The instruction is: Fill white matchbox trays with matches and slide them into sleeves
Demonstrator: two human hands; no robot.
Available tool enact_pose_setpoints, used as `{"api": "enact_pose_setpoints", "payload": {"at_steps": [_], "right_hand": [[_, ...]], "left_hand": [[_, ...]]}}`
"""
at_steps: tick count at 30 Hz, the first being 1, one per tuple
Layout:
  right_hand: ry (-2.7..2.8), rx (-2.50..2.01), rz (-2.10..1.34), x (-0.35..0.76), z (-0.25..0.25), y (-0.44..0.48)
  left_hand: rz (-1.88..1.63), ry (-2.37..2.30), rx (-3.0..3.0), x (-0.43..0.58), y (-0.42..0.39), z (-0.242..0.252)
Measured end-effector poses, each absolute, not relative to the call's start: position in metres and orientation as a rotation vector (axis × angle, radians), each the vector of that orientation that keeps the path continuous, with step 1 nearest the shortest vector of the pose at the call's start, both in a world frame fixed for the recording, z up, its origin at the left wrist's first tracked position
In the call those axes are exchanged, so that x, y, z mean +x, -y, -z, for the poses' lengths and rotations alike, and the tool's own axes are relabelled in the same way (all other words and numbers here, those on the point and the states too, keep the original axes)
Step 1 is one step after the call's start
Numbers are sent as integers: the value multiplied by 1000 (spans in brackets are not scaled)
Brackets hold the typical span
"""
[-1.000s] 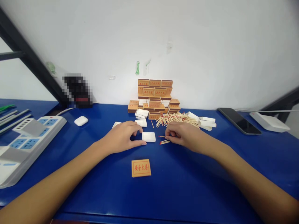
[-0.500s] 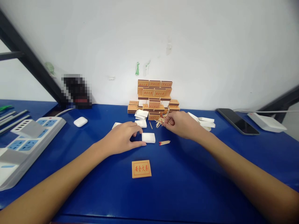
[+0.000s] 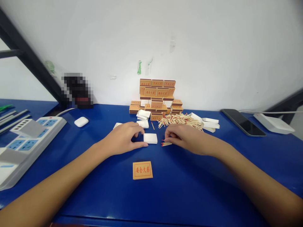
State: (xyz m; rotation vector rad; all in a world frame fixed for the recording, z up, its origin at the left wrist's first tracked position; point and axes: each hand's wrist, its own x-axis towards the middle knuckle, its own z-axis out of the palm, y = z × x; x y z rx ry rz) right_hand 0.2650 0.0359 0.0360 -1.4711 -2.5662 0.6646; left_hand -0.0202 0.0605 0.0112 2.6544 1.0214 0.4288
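A white matchbox tray (image 3: 150,138) lies in the middle of the blue table. My left hand (image 3: 129,138) is curved about its left end, thumb along the near edge and fingers at the far left corner. To the right of the tray, a small bunch of red-tipped matches (image 3: 166,144) lies on the table. My right hand (image 3: 186,137) is pinched just above the bunch, a match (image 3: 163,140) poking out left from the fingertips. An orange matchbox sleeve (image 3: 142,170) lies nearer me. Behind my right hand spreads a large pile of matches (image 3: 178,119).
Stacked matchboxes (image 3: 156,93) stand against the wall. More white trays (image 3: 144,114) lie behind my left hand, others (image 3: 210,123) right of the pile. A power strip (image 3: 33,142) and a white earbud case (image 3: 81,122) are at left, a phone (image 3: 243,123) at right.
My right hand has come from the match pile toward me, to the small bunch, uncovering the pile. My left hand has stayed at the tray. The view has shifted slightly.
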Motion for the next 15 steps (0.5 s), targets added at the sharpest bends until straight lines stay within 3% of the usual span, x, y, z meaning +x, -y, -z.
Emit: {"api": "enact_pose_setpoints", "payload": {"at_steps": [15], "right_hand": [[2190, -1608, -316, 256, -27, -64]], "left_hand": [[-436, -1018, 2670, -19, -62, -13]]}}
